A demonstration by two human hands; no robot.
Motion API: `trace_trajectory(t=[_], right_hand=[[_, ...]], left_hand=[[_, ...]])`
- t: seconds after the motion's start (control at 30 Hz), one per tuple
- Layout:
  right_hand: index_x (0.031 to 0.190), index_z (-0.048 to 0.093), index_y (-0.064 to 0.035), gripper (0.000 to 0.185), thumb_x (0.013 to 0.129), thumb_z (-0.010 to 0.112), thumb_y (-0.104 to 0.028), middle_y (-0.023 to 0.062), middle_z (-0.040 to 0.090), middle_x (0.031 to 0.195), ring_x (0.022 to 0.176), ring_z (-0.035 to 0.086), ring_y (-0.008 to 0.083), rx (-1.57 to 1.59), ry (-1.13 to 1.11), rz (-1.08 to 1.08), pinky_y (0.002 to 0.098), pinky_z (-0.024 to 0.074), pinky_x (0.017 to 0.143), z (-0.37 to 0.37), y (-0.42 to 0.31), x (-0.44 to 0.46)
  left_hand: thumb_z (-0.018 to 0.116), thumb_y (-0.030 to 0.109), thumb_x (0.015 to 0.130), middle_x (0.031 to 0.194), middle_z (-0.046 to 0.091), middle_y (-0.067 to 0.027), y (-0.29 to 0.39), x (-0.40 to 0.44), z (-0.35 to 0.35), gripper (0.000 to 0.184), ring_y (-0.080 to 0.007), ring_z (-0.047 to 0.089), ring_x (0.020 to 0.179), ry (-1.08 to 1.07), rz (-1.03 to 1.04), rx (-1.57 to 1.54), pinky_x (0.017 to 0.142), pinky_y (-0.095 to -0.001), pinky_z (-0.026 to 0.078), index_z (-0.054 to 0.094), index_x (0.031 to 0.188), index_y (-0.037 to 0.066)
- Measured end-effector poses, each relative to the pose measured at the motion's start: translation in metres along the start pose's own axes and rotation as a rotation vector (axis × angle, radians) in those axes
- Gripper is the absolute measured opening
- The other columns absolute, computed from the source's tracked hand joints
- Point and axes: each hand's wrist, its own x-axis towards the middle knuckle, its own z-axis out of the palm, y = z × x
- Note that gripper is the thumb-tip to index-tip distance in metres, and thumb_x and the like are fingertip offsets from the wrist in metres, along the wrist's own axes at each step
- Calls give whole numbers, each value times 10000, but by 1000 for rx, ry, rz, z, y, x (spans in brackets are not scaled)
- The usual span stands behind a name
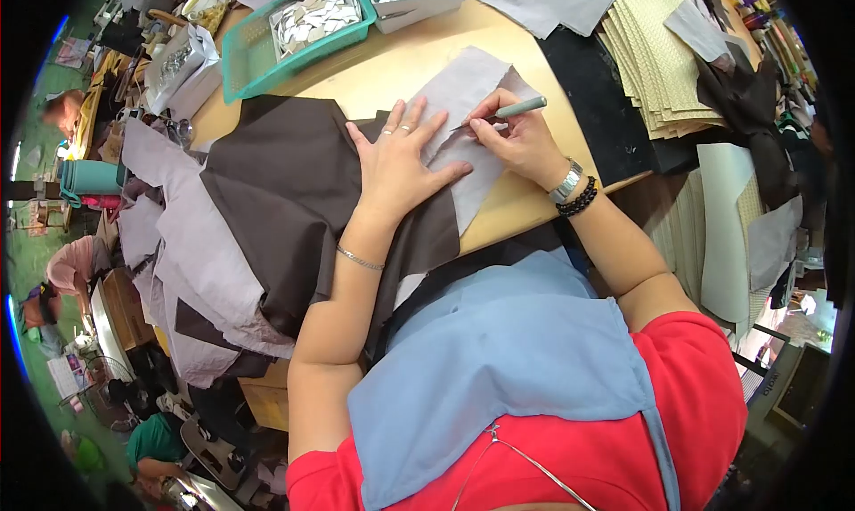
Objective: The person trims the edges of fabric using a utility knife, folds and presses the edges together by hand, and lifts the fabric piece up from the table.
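Observation:
My right hand (515,146) is closed around a pen (521,108) with a grey-green barrel. Its tip meets a light grey sheet (476,168), which looks like leather or fabric. Spread flat, my left hand (398,162) presses on the left edge of that sheet and on the dark brown material (289,168) beside it. The dark brown material drapes over the table's front edge, and more pale grey pieces (196,244) hang to its left.
A green plastic basket (233,65) of small pale pieces and a white box (419,12) stand at the back of the table (534,61). Patterned cream sheets (659,61) are stacked at the right. People sit at work on the far left.

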Motion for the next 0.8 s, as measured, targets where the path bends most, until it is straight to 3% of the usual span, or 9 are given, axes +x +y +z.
trace_trajectory(t=[0.13,0.23,0.53,0.8], right_hand=[[1007,591,-6,87,946,639,-44,19,640,913,840,637,66,-52,-122,48,228,575,715,9,-19,-4],[960,626,0,87,909,668,-56,44,669,832,750,651,79,-66,-107,-9,244,576,627,15,-14,-5],[950,636,-6,93,901,677,-74,48,684,805,697,651,89,-198,-119,-82,256,561,619,15,-15,-3],[946,638,-15,93,898,683,-80,44,683,790,677,649,93,-124,-107,-44,251,551,606,16,-12,-4]], left_hand=[[757,643,697,1517,488,-79,-2,-1,5,779,-305,408,1431,65,-3,30,1030,-840,66,634,1347,232],[760,624,695,1511,495,-75,-2,-1,7,761,-304,419,1425,78,1,35,1019,-848,81,639,1337,232],[759,600,699,1502,503,-65,-4,-1,11,739,-301,433,1416,105,12,35,1016,-848,113,640,1330,233],[755,607,698,1496,508,-64,-5,-1,12,734,-304,452,1402,123,20,38,1015,-848,119,645,1322,235]])
